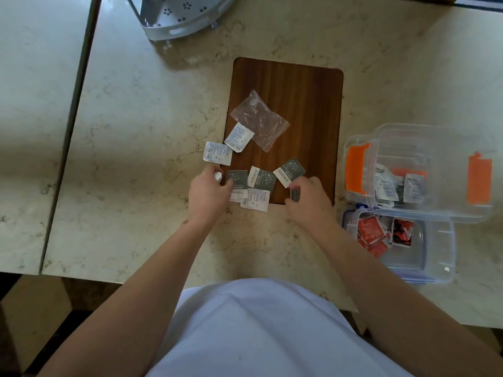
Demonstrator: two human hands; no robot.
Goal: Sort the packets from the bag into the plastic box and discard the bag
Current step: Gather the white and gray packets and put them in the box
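Several small green-and-white packets (pixel 261 178) lie scattered on the near end of a dark wooden board (pixel 304 104) and just off its left edge. An empty clear bag (pixel 260 119) lies flat on the board behind them. My left hand (pixel 208 194) pinches a small packet at the board's left corner and touches another. My right hand (pixel 307 200) pinches a green packet at the board's near right corner. To the right stands a clear plastic box with orange latches (pixel 353 170), holding a few of the same packets.
A second clear box with blue trim (pixel 435 257), holding red packets, sits in front of the orange-latched one. A pale perforated plastic rack (pixel 179 14) stands at the back. The marble counter (pixel 136 131) has a seam at the left.
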